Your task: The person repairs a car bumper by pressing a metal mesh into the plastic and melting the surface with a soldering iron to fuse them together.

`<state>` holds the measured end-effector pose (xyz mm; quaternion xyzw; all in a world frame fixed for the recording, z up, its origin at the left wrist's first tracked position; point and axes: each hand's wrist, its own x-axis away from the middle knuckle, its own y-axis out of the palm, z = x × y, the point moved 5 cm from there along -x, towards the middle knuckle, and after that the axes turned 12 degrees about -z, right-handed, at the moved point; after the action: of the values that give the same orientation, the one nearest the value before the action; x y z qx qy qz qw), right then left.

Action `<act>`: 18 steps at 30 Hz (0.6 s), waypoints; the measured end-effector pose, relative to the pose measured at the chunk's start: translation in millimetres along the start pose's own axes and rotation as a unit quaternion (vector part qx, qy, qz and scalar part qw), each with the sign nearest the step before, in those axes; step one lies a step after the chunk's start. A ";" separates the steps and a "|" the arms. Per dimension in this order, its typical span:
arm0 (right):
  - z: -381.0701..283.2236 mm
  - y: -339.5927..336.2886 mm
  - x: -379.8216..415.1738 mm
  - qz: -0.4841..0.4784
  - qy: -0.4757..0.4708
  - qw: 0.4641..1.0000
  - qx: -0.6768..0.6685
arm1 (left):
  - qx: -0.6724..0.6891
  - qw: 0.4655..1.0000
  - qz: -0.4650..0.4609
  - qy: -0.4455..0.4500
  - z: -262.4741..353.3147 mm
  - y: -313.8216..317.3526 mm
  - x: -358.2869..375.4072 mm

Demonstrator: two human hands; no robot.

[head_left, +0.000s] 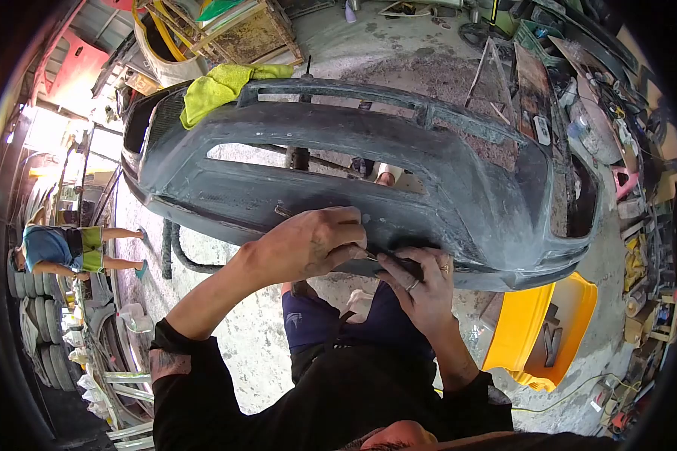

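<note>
A dark grey car bumper [293, 192] with dusty, scuffed patches lies across a stand in front of me. My left hand [305, 244] is closed in a pinch over its near edge. Beside it, my right hand [421, 286] has its fingers bent around a small dark piece [405, 264], whose kind I cannot make out. The fingertips of both hands nearly meet at a tiny thin item between them, too small to name. A yellow-green cloth [222, 90] drapes over the bumper's far left end.
A yellow bin [523, 331] with dark pieces inside stands on the floor to the right. Another person [60, 248] is at the left, near stacked tires [45, 331]. Car parts and clutter line the right wall. A cable [572, 406] runs along the floor.
</note>
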<state>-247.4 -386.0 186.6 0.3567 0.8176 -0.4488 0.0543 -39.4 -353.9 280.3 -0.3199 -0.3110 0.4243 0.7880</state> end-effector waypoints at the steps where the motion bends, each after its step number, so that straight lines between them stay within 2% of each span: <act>1: -1.7 0.4 -0.8 -0.011 -0.011 0.999 0.029 | 0.003 1.000 -0.007 0.001 1.0 0.6 -0.1; 6: 2.4 5.5 1.5 -0.029 -0.027 0.997 0.072 | 0.003 0.999 -0.010 0.036 2.6 2.6 1.4; 9: 3.6 4.9 -1.4 -0.023 -0.069 0.993 0.089 | 0.023 0.999 -0.024 0.032 -3.6 4.1 0.6; 11: 4.4 4.6 -0.8 -0.012 -0.084 0.992 0.096 | 0.071 0.996 -0.020 0.050 -9.9 5.3 -1.8; 15: 5.0 7.3 0.6 -0.006 -0.073 0.993 0.098 | 0.098 0.994 -0.046 0.025 -7.2 2.3 -5.5; 17: 5.5 6.9 1.5 0.008 -0.092 0.990 0.108 | -0.012 0.998 -0.047 0.027 -0.6 1.4 -6.3; 18: 6.2 7.5 2.8 0.008 -0.091 0.990 0.108 | -0.012 0.998 -0.048 0.028 -1.9 2.3 -7.0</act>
<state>-246.2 -386.8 176.5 0.3249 0.7527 -0.5649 0.0936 -42.2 -359.4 275.9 -0.3255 -0.3093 0.3729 0.8120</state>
